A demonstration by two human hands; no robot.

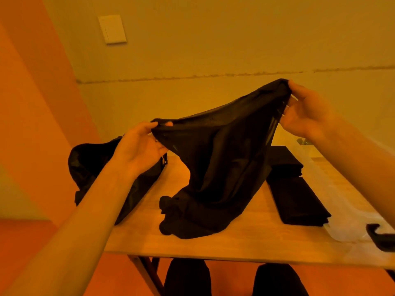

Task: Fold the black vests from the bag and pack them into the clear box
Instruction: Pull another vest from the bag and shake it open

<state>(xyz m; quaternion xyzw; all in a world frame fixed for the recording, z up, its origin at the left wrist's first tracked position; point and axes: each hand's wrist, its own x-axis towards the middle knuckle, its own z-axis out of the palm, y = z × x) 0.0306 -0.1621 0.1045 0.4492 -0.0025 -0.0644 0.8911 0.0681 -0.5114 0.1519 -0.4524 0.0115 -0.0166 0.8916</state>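
A black vest (218,159) hangs stretched between my two hands above the wooden table (245,242), its lower end bunched on the tabletop. My left hand (141,146) pinches its left edge with thumb and fingers. Higher up, my right hand (307,110) grips the vest's other edge. The black bag (89,165) lies on the table's left end, partly behind my left forearm. Two folded black vests (297,199) lie side by side on the right. The clear box (350,212) sits at the right edge, faint and partly cut off.
A black latch (380,238) of the box shows at the right edge. A wall stands close behind the table, with a white switch plate (112,29) high on it. My knees (188,278) sit under the table's front edge. The floor to the left is orange.
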